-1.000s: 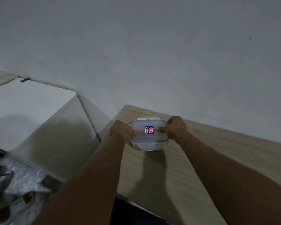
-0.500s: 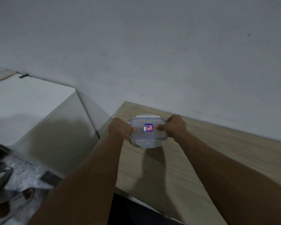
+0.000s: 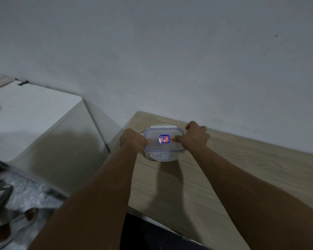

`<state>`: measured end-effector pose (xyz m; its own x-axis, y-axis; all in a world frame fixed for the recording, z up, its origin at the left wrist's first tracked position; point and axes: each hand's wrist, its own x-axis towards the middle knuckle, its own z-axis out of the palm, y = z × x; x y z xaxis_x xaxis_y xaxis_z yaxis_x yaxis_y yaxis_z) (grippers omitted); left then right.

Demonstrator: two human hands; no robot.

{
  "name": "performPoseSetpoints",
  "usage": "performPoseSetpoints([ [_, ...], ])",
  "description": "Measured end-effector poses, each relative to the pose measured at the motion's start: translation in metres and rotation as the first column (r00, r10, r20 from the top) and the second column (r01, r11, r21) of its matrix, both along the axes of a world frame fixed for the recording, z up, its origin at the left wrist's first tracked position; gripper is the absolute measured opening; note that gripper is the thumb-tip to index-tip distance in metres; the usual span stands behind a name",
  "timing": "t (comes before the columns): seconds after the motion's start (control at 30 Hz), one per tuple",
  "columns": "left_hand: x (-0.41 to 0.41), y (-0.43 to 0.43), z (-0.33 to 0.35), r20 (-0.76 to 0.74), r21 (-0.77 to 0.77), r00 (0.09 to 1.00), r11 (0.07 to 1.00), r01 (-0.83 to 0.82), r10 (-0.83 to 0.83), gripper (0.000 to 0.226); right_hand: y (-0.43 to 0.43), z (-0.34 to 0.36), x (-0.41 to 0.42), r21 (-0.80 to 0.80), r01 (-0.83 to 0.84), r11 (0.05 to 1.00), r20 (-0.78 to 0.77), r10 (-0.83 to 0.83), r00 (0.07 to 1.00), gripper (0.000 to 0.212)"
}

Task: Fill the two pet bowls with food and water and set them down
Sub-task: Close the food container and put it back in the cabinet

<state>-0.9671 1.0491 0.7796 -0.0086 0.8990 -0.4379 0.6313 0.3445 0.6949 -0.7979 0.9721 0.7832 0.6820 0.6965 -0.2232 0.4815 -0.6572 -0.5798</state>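
Observation:
A clear plastic container (image 3: 163,150) with a blue-rimmed lid and a blue and red sticker sits on the wooden counter (image 3: 224,170), near its far left corner by the wall. My left hand (image 3: 133,140) grips the container's left side, thumb on the lid. On the right side my right hand (image 3: 195,137) holds it, thumb pressed on the lid near the sticker. The container's contents cannot be made out. No pet bowl is in view.
A white appliance top (image 3: 31,114) stands lower to the left of the counter. Blurred metal objects (image 3: 5,204) lie at the bottom left. A plain grey wall (image 3: 170,51) runs right behind the counter.
Both hands stay on the container's sides. The right hand's fingers have shifted a little at the right edge of the lid. The container has not visibly moved on the counter.

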Motion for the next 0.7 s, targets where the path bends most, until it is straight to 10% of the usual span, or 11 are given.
performPoseSetpoints([
  [0.7,0.008,-0.004,0.006,0.034,0.031,0.995,0.995,0.094,-0.095,0.043,-0.006,0.004,-0.006,0.014,-0.051,0.999,-0.079,0.052,0.996,0.059],
])
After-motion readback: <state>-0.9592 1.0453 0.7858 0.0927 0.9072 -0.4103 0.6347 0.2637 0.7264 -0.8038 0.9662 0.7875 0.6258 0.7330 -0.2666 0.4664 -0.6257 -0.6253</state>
